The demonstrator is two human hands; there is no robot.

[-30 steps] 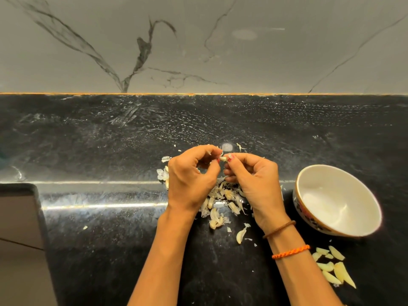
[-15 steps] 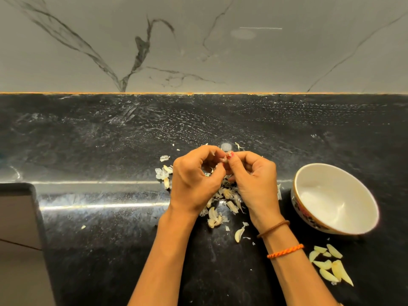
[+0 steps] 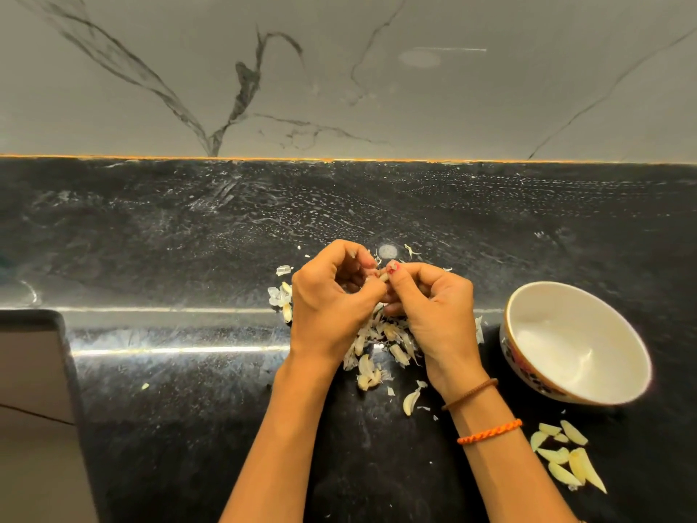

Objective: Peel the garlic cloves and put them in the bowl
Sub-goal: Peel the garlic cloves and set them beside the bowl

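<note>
Head view looked down at our two hands over the shiny black stone counter point(image 3: 188, 428). Our left hand point(image 3: 328, 307) and our right hand point(image 3: 433, 311) were close together, with the fingers curled. Both pinched one small pale garlic clove point(image 3: 383, 276) at the fingertips, just above the counter. Under our hands lay a heap of papery white garlic skins and cloves point(image 3: 381, 345), and some more bits point(image 3: 282, 298) lay just left of our left hand. The round white bowl with a flowery outside point(image 3: 528, 375) sat on the counter to the right, near our right hand but not touching it. It leaned a little. Six or so peeled yellow garlic cloves point(image 3: 565, 458) lay on the counter just in front of the bowl, not in it. We wore a brown bracelet point(image 3: 469, 394) and an orange braided one point(image 3: 490, 432) on our right wrist.
</note>
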